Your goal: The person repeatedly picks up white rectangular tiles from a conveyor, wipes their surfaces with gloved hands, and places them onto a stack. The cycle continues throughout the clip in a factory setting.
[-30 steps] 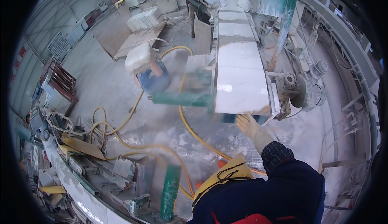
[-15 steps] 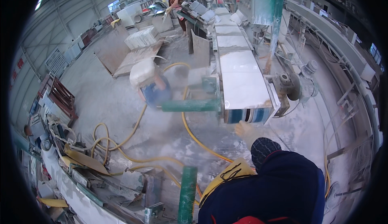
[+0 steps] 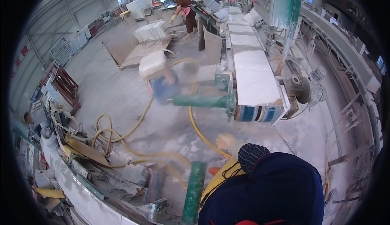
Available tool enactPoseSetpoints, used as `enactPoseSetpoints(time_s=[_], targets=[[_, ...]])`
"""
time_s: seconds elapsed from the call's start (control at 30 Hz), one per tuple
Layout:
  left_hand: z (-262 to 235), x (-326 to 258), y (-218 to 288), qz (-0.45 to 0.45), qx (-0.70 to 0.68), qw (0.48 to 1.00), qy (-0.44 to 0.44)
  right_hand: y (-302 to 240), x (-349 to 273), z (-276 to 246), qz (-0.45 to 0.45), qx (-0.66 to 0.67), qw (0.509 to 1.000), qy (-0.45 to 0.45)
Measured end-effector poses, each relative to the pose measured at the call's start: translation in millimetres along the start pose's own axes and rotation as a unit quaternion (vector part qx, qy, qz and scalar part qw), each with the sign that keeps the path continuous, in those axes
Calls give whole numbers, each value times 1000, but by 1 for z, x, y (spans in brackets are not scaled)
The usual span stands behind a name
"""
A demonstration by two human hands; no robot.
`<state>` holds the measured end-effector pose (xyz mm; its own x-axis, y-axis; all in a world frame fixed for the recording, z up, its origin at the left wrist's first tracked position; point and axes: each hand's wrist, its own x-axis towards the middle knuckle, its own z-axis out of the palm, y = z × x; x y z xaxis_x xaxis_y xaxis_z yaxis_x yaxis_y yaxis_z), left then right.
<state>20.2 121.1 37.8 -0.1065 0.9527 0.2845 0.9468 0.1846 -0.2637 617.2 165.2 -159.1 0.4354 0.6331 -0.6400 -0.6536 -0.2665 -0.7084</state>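
Note:
My right hand (image 3: pixel 226 141), in a pale cream glove, is above the dusty floor, just left of and nearer than the end of a conveyor (image 3: pixel 256 78). It touches nothing that I can make out, and its fingers are too smeared to read. A dark checked cuff (image 3: pixel 252 156) and a navy sleeve (image 3: pixel 276 184) lead back from it. Beside the arm shows a yellow apron (image 3: pixel 227 172) with a dark cord. A small orange thing (image 3: pixel 214 170) peeks out by the apron; its kind is unclear. The conveyor carries a white surface and ends in a blue, banded roller (image 3: pixel 258 113). My left hand is not in view.
Yellow hoses (image 3: pixel 196 123) loop over the floor. Green cylinders stand by the conveyor (image 3: pixel 201 100) and near me (image 3: pixel 194 192). Scrap (image 3: pixel 118 176) lies at lower left. A padded stool (image 3: pixel 158 70) sits left of the conveyor; a person (image 3: pixel 185 11) bends at the back.
My right hand has drawn back from the conveyor's end, toward the left and nearer to me. The view has shifted, so the background sits farther right. The person at the back shows more fully.

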Motion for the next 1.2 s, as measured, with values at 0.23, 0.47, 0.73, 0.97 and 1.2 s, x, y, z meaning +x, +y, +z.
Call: enactPoseSetpoints(time_s=[0.23,0.47,0.73,0.97,1.2], targets=[[-20,-15,-11,-20,43,999,-19,-34,-15,52,77,0,997,-23],[-27,-23,-22,-71,24,997,-11,-63,-8,67,67,-85,993,-39],[3,-36,-44,30,71,994,-74,-50,10,57,46,-174,981,-69],[65,-38,-64,17,29,999,-8,-46,-15,79,95,-82,990,-64],[46,-32,-55,-64,-98,993,-26,-57,-67,100,72,-45,996,-15]])
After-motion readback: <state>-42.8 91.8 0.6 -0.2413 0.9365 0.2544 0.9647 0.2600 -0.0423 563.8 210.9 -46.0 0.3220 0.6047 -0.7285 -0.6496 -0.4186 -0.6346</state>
